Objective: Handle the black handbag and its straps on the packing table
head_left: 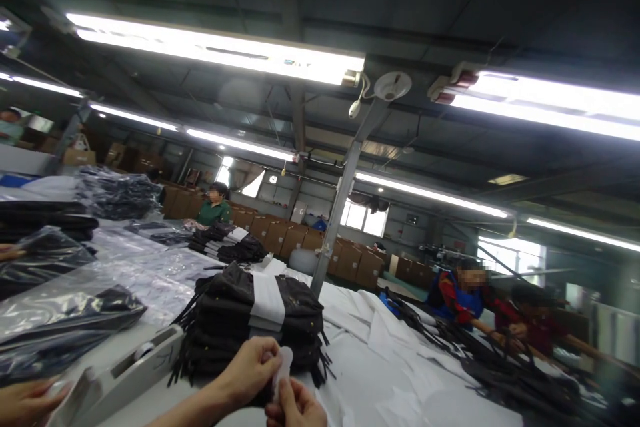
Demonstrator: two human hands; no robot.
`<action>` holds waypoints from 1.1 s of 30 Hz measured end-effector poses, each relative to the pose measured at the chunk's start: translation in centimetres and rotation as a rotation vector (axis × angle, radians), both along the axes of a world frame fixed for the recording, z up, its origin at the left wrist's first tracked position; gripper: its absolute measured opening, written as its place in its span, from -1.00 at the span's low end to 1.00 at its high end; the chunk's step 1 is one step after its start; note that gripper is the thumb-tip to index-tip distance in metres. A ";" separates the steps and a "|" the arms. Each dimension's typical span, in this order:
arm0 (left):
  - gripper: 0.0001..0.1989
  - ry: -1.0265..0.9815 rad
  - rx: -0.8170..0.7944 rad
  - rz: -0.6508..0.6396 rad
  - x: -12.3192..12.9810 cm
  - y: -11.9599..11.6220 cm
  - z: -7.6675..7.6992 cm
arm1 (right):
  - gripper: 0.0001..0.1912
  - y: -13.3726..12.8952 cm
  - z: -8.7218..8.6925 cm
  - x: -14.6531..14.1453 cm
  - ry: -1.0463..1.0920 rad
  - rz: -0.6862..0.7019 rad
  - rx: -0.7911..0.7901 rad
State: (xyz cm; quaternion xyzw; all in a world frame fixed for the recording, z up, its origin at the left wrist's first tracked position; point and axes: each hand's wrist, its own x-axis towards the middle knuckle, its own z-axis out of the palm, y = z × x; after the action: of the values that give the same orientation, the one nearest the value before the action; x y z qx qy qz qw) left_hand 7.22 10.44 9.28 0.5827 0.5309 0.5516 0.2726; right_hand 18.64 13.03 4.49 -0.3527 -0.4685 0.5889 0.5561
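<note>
Head view tilts up across a long packing table (415,373) spread with white sheets, strip lights overhead, and the work looks mid-run by my reading: bagged dark garments (60,320) already lie at nine o'clock, more tied stacks (227,243) wait farther back at eleven, and one banded bundle (257,327) of dark cloth sits dead centre, a white strip wrapped round its middle. So plenty seems done, plenty seems left. At three o'clock two co-workers (467,297) bend over a loose heap of dark straps, another stands far off at eleven. A grey tape holder (135,367) lies at seven o'clock beside the bundle. Now the hands, low at six o'clock: the left hand (253,367) is curled shut, fingertips pinching a small white paper slip (284,363), just in front of the bundle. The right hand (295,408) comes up from below, thumb and finger closed on the same slip's lower edge. A further hand shows at the bottom left corner, whose I cannot tell.
</note>
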 end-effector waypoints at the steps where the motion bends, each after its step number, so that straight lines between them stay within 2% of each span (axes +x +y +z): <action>1: -0.77 -0.013 0.000 -0.012 0.0 0.0 -0.1 | -0.17 0.2 0.1 -0.2 -0.022 -0.001 -0.002; 4: -0.73 -0.086 0.016 -0.080 0.0 0.1 -0.4 | -0.19 0.5 0.4 -0.3 -0.075 0.007 0.005; 7: -0.74 -0.151 0.036 -0.150 -0.1 0.2 -0.7 | -0.29 0.3 1.0 -0.2 -0.130 0.015 -0.009; 12: -0.75 -0.135 0.043 -0.160 0.2 -0.2 -0.7 | -0.42 -0.8 2.0 -0.1 -0.219 -0.060 0.003; 16: -0.76 -0.129 0.076 -0.173 0.6 -0.9 -1.2 | -0.47 -0.8 1.9 -0.1 -0.246 -0.131 0.067; 20: -0.79 -0.066 0.134 -0.131 0.5 -1.4 -1.3 | -0.48 0.0 0.9 -0.4 -0.131 -0.084 0.048; 24: -0.87 -0.114 0.125 -0.126 0.3 -1.7 -0.7 | -0.33 0.8 -0.4 -0.7 0.104 0.026 -0.006; 27: -0.89 -0.149 0.101 -0.135 0.5 -1.7 -0.6 | -0.31 0.9 -0.7 -0.5 0.145 0.007 -0.064; 31: -0.76 -0.190 0.088 -0.187 0.9 -1.5 -0.5 | -0.39 0.9 -0.3 -0.3 0.143 -0.031 -0.068; 33: -0.66 -0.170 0.076 -0.144 0.8 -1.2 0.0 | -0.39 1.3 -0.3 -0.3 0.079 -0.051 -0.015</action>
State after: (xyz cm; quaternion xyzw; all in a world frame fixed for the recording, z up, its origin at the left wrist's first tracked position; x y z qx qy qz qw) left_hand 8.06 9.27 9.28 0.5805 0.4414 0.5976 0.3332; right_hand 18.35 14.33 4.23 -0.3450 -0.4325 0.5915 0.5865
